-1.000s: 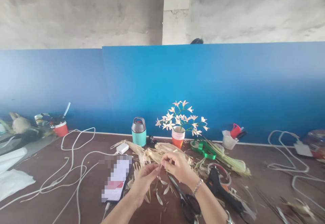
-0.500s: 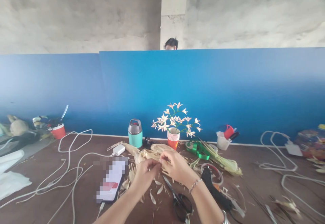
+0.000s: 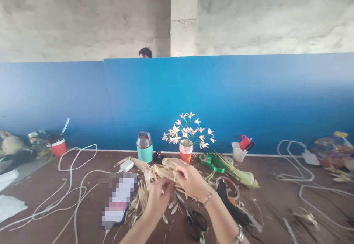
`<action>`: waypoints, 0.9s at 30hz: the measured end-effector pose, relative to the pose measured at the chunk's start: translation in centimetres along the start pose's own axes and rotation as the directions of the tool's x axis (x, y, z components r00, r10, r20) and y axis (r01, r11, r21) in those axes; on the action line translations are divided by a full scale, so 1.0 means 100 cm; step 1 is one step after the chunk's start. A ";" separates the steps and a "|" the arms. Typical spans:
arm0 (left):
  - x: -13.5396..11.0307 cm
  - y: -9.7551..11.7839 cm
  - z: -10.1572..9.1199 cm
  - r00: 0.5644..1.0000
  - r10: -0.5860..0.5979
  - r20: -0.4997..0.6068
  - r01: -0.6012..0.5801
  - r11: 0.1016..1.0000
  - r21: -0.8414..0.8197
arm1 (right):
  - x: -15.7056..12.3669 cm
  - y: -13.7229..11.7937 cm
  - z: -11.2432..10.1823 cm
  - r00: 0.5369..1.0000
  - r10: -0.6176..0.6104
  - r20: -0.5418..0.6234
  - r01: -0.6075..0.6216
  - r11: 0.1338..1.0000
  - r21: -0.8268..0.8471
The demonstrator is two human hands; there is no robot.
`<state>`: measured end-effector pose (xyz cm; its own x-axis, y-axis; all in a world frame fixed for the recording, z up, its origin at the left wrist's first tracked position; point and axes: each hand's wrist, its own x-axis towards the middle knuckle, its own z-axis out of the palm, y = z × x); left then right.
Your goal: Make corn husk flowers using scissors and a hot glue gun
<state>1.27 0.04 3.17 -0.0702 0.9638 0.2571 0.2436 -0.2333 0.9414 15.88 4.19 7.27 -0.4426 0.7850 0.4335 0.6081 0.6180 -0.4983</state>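
Note:
My left hand (image 3: 160,194) and my right hand (image 3: 191,180) are close together over the table, each with its fingers pinched. What lies between the fingertips is too small and hidden to name. Dried corn husks (image 3: 143,192) spread under and behind both hands. Small pale petal-shaped pieces (image 3: 174,209) lie scattered below the fingers. Black-handled scissors (image 3: 195,220) rest between my forearms. A black glue gun (image 3: 231,205) lies right of my right wrist. Straight ahead, a stack of paper cups (image 3: 186,151) holds a spray of pale flowers (image 3: 190,129) on green stems.
A phone (image 3: 120,199) with a white cable sits left of my left hand, near a teal flask (image 3: 144,153). Green ribbon (image 3: 215,164), a tape roll (image 3: 228,186) and a bundle of pale stalks (image 3: 243,175) lie at right. A blue partition (image 3: 249,100) stands behind; a person's head shows above it.
My left fingertips have dropped slightly away from the right ones, and the left hand has turned a little. The view has shifted slightly right. The person behind the partition has moved left.

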 end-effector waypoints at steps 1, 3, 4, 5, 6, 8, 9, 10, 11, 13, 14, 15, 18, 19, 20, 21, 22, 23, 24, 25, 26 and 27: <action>0.000 0.001 0.000 1.000 -0.029 0.008 0.030 0.999 -0.046 | 0.000 0.001 0.000 1.000 0.017 0.012 -0.018 0.998 0.056; -0.001 0.001 0.000 0.995 -0.094 0.036 0.098 0.986 -0.137 | 0.001 0.003 0.000 0.998 0.042 0.057 -0.052 0.980 0.194; -0.001 0.000 0.000 0.991 -0.119 0.055 0.127 0.976 -0.180 | 0.001 0.004 0.001 0.994 0.058 0.090 -0.079 0.964 0.252; -0.001 -0.001 0.001 0.988 -0.134 0.076 0.147 0.964 -0.221 | 0.001 0.005 0.002 0.989 0.080 0.123 -0.113 0.949 0.295; -0.002 -0.002 0.001 0.985 -0.142 0.097 0.163 0.952 -0.260 | 0.001 0.005 0.003 0.983 0.106 0.150 -0.151 0.934 0.324; -0.002 -0.004 0.001 0.982 -0.145 0.124 0.177 0.932 -0.316 | 0.002 0.004 0.005 0.972 0.166 0.167 -0.217 0.910 0.354; -0.002 -0.005 0.001 0.981 -0.143 0.127 0.178 0.928 -0.327 | 0.003 0.004 0.006 0.969 0.191 0.159 -0.237 0.901 0.363; -0.003 -0.006 0.000 0.981 -0.144 0.126 0.178 0.929 -0.323 | 0.003 0.003 0.007 0.967 0.207 0.150 -0.249 0.895 0.369; -0.003 -0.007 0.000 0.982 -0.145 0.122 0.176 0.936 -0.306 | 0.003 0.002 0.008 0.966 0.218 0.140 -0.256 0.892 0.373; -0.002 -0.008 -0.002 0.986 -0.127 0.113 0.151 0.958 -0.242 | 0.004 0.001 0.009 0.966 0.230 0.122 -0.259 0.895 0.362; -0.002 -0.008 -0.003 0.989 -0.106 0.105 0.126 0.971 -0.201 | 0.004 0.000 0.009 0.967 0.230 0.112 -0.255 0.902 0.349; -0.002 -0.009 -0.003 0.992 -0.080 0.094 0.094 0.983 -0.155 | 0.004 -0.001 0.009 0.968 0.231 0.099 -0.251 0.911 0.326; -0.002 -0.014 -0.004 0.999 0.018 0.043 -0.018 1.000 -0.001 | 0.004 -0.002 0.010 0.975 0.218 0.032 -0.220 0.951 0.216; -0.002 -0.016 -0.004 0.998 0.052 0.022 -0.053 0.997 0.050 | 0.004 -0.003 0.012 0.979 0.204 0.007 -0.202 0.961 0.187; -0.002 -0.017 -0.004 0.996 0.085 0.006 -0.085 0.991 0.099 | 0.004 -0.003 0.013 0.982 0.186 -0.018 -0.180 0.969 0.169; -0.002 -0.018 -0.004 0.993 0.115 -0.006 -0.113 0.983 0.147 | 0.004 -0.002 0.015 0.986 0.165 -0.039 -0.157 0.975 0.159; -0.002 -0.019 -0.004 0.990 0.140 -0.014 -0.134 0.972 0.193 | 0.004 -0.002 0.017 0.987 0.147 -0.058 -0.137 0.978 0.154; -0.003 -0.019 -0.004 0.987 0.159 -0.019 -0.151 0.961 0.234 | 0.004 -0.002 0.019 0.987 0.140 -0.076 -0.128 0.981 0.148; -0.003 -0.019 -0.004 0.984 0.176 -0.020 -0.164 0.949 0.269 | 0.004 -0.001 0.020 0.986 0.139 -0.095 -0.126 0.982 0.139; -0.004 -0.019 -0.004 0.981 0.191 -0.020 -0.177 0.939 0.295 | 0.004 -0.001 0.021 0.984 0.141 -0.114 -0.126 0.984 0.130; -0.005 -0.019 -0.004 0.979 0.204 -0.020 -0.187 0.931 0.312 | 0.004 -0.001 0.021 0.982 0.140 -0.129 -0.125 0.985 0.121; -0.005 -0.019 -0.004 0.977 0.213 -0.021 -0.195 0.927 0.320 | 0.004 -0.001 0.021 0.981 0.136 -0.137 -0.120 0.986 0.113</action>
<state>0.47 -0.06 1.38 -0.0374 0.8891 0.4562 0.5492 -0.3631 0.7527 14.24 4.54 5.91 -0.2613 0.8481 0.4609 0.5784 0.5198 -0.6287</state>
